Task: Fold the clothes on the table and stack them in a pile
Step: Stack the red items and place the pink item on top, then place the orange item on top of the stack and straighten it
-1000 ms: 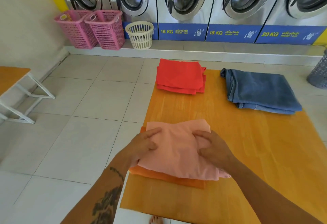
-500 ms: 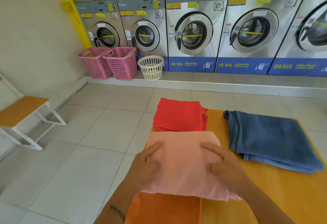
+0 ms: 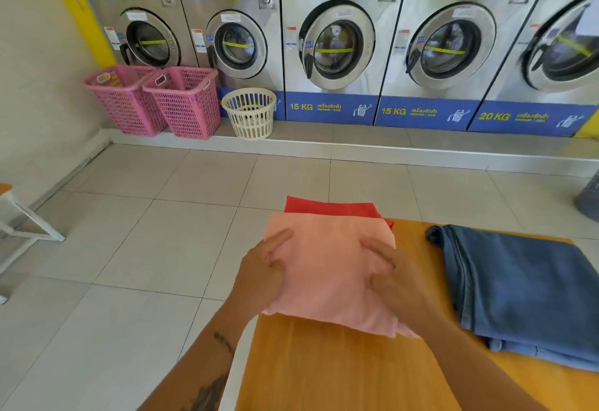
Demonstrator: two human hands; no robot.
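A folded light-pink garment (image 3: pixel 327 268) is gripped at its two sides by my left hand (image 3: pixel 262 268) and my right hand (image 3: pixel 395 277). It lies over the folded red stack (image 3: pixel 330 207) at the far left corner of the orange table (image 3: pixel 410 232), and only the red stack's far edge shows. I cannot tell whether the pink piece rests on the red stack or hovers just above it. Nearer me lies an orange folded garment (image 3: pixel 324 365). Folded blue jeans (image 3: pixel 525 287) lie on the right of the table.
Two pink laundry baskets (image 3: pixel 155 102) and a cream basket (image 3: pixel 249 112) stand against a row of washing machines (image 3: pixel 337 44) across the tiled floor. A white-legged bench (image 3: pixel 22 222) is at the left, a grey bin (image 3: pixel 590 198) at the right.
Both hands lifted the pink garment off the orange one and carried it away from me, over the red stack. The camera view tilted upward.
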